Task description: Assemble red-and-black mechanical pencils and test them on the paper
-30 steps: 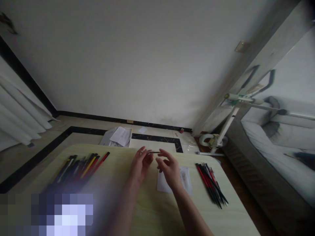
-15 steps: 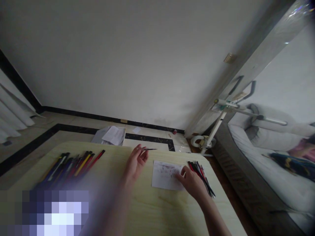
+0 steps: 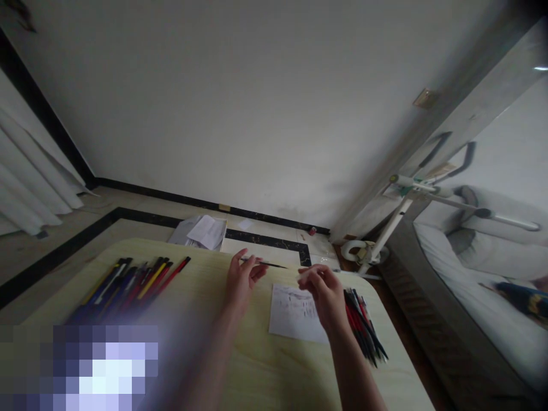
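My left hand [image 3: 243,277] pinches a slim dark pen [image 3: 274,265] above the far edge of the table, its pointed end toward the right. Facing that tip is my right hand [image 3: 323,288], with thumb and fingers drawn together; whatever may be between them is too small to make out. Below the right hand lies a white sheet of paper [image 3: 291,314] with rows of dark scribbled marks, its right side partly covered by that hand. Beside my right wrist, a pile of black, red and silver pens [image 3: 363,325] rests on the table.
On the left of the wooden table [image 3: 257,365] several coloured pens [image 3: 132,279] lie side by side, blurred toward the near end. A box of papers [image 3: 203,231] stands on the floor beyond. White exercise equipment [image 3: 387,228] and a grey sofa [image 3: 445,274] are at the right.
My right hand has risen from the paper toward the pen's tip, fingers now closed together. The left hand still holds the pen, more of which shows. The view has shifted slightly.
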`<state>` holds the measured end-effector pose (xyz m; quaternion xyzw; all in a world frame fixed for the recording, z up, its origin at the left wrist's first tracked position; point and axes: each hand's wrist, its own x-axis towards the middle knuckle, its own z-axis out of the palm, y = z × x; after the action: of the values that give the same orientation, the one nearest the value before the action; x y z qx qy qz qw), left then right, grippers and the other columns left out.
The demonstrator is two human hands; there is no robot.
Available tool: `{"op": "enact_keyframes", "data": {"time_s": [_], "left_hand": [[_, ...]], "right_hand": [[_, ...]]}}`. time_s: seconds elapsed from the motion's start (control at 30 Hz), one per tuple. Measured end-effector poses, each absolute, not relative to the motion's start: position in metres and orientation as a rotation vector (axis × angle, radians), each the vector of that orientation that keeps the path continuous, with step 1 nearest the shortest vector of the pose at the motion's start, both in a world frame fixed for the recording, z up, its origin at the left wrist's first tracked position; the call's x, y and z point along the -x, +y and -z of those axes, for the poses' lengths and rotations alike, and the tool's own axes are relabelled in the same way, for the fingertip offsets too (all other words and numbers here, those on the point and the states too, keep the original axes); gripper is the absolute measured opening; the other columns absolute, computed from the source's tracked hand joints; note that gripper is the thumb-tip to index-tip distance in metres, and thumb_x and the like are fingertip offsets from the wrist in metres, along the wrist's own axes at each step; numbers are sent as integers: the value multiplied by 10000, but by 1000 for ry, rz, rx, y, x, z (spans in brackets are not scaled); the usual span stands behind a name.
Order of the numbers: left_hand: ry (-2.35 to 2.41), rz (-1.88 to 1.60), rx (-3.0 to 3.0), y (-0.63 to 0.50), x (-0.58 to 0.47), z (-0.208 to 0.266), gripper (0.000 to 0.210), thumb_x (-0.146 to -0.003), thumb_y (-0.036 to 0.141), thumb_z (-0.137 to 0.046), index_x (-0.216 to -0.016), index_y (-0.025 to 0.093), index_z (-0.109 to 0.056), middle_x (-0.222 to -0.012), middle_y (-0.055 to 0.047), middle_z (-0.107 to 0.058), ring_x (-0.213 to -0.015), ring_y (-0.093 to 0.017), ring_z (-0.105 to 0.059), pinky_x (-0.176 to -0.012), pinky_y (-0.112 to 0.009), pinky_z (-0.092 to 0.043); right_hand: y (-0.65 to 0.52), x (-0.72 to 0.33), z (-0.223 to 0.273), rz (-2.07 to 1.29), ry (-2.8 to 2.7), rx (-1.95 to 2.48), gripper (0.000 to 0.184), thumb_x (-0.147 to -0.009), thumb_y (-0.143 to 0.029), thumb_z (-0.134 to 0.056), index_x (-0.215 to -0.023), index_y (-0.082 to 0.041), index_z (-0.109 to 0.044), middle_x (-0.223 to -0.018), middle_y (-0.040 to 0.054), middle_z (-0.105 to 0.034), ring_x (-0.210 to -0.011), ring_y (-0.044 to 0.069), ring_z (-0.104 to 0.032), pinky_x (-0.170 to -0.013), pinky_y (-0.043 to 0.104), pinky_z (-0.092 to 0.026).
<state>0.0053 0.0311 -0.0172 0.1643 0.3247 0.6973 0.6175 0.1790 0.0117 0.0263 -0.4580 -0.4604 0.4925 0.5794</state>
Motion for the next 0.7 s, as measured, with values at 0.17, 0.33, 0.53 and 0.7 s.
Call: {"op": "enact_keyframes", "data": {"time_s": [0.17, 0.33, 0.53, 0.7], "left_hand": [[837, -1629, -456, 32, -7, 18, 512, -708, 282, -617, -1150, 244, -361, -802, -17, -631, -668, -164, -638, -683, -346, -484], [895, -1629, -507, 34, -9, 17, 490, -690, 301, -627, -1119, 216, -405, -772, -20, -627, -650, -163, -633, -686, -366, -486], [879, -1681, -451, 36, -5, 18, 409, -687, 279, -627, -1041, 201, -436, -762, -17, -629, -646, -146, -626, -692, -351, -483], [884, -1678, -451, 36, -3, 20, 373, -676, 270, -638, -995, 197, -459, -761, -15, -626, -640, -144, -624, -683, -346, -487]], "right_hand": [[23, -156, -5, -1221, -775, 911, 203, -699, -216, -628, -816, -188, -464, -874, 62, -649, -654, 124, -620, -635, 260, -480], [21, -153, 4, -1247, -731, 898, 208, -700, -209, -622, -823, -188, -455, -880, 64, -652, -681, 135, -628, -643, 272, -486], [22, -158, 1, -1211, -707, 904, 218, -688, -206, -632, -820, -187, -459, -863, 52, -653, -683, 131, -629, -657, 267, -490], [20, -152, 0, -1243, -725, 910, 238, -687, -245, -637, -832, -193, -456, -889, 60, -652, -705, 147, -638, -662, 278, -497]]}}
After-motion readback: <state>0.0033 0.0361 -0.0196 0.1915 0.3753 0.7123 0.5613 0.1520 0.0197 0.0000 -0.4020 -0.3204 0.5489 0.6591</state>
